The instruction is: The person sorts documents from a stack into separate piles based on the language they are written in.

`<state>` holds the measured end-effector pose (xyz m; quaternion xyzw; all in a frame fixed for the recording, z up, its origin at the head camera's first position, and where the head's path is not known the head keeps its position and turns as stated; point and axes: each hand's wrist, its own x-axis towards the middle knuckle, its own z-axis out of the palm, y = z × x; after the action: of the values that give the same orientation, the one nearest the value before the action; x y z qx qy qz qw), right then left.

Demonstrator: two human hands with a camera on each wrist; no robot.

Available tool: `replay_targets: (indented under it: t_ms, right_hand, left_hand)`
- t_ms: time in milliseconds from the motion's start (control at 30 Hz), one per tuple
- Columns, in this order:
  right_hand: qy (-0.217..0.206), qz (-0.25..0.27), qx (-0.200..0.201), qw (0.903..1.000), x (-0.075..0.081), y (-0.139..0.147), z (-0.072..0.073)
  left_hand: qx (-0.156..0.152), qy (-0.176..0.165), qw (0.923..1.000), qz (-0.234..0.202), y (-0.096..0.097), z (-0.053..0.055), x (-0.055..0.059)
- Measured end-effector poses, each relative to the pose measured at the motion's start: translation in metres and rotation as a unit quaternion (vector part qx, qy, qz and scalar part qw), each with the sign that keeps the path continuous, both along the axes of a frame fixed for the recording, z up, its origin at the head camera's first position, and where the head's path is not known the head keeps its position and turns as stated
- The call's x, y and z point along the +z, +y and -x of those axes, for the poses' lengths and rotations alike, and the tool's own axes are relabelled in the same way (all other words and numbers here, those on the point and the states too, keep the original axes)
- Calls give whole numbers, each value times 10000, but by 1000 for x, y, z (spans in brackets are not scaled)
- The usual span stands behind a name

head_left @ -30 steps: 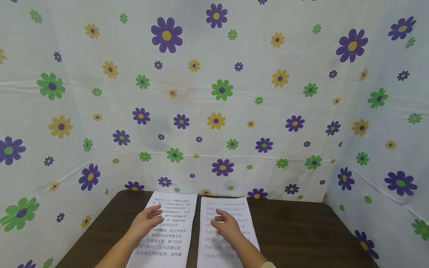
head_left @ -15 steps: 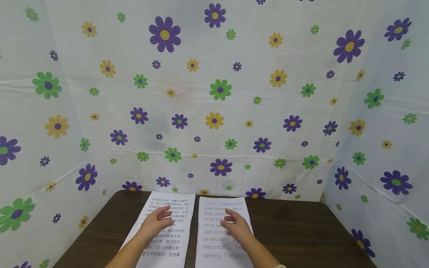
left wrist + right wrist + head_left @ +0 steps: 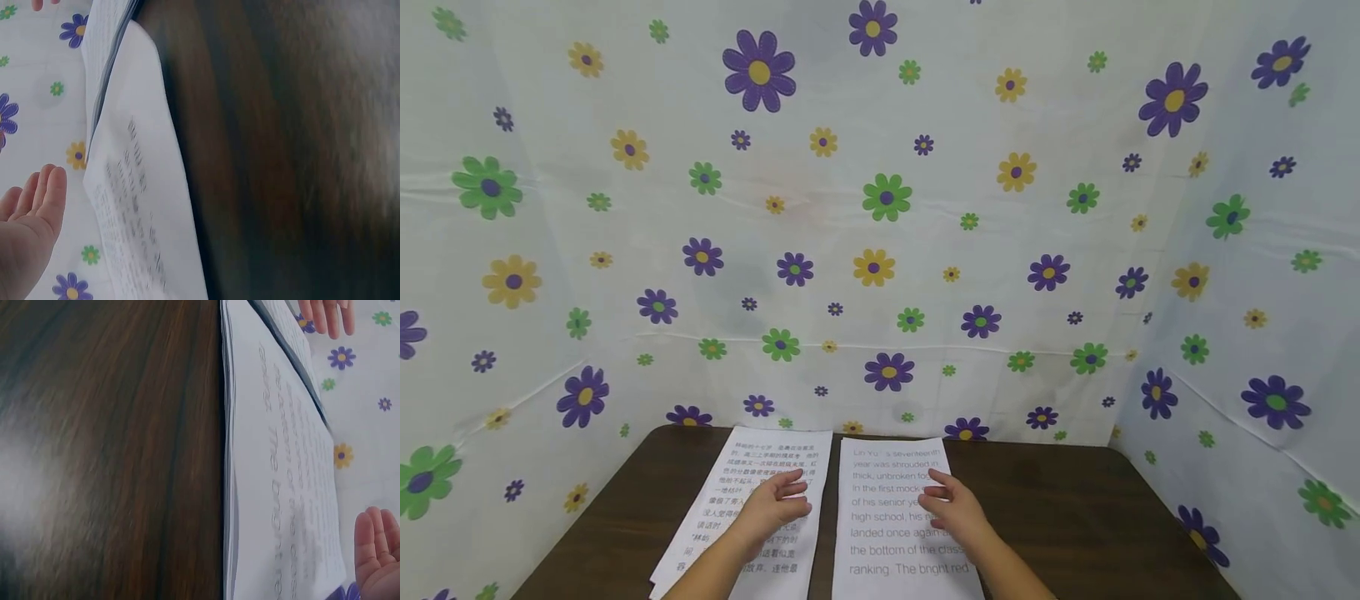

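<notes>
Two stacks of printed paper lie side by side on a dark wooden table. Over the left stack [image 3: 745, 467], printed in Chinese characters, hovers my left hand [image 3: 767, 512] with relaxed, slightly bent fingers and nothing in it. The right stack [image 3: 887, 533] carries large English text; above its right side is my right hand [image 3: 958, 512], also relaxed and holding nothing. The wrist views show both palms facing inward, the left hand [image 3: 34, 219] and the right hand [image 3: 378, 550] raised clear of the sheets. Each hand hides part of the print beneath it.
The dark table [image 3: 1075, 517] extends to both sides of the stacks, with a narrow strip between them. White cloth [image 3: 970, 383] with purple, green and yellow flowers hangs behind the table and along both sides.
Both hands have drifted to the right above the papers, uncovering text on their left. The head view has turned slightly, and the stacks stay where they lie.
</notes>
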<state>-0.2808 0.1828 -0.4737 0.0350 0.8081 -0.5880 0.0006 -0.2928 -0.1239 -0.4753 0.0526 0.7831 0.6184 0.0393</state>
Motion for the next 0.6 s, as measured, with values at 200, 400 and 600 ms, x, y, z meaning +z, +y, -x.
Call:
replay_targets:
  t_ms: [200,400,600]
  right_hand:
    - [37,-44,-193,9998,-6,18,-3]
    - [15,-40,-331,9994,-13,38,-6]
    - [-103,-149,-496,9986,-20,54,-9]
  left_hand:
    - [-179,-205,9996,-111,12,2,-7]
    - [-408,-436,9980,-186,21,0,-14]
    - [-577,-615,9963,-179,30,0,-21]
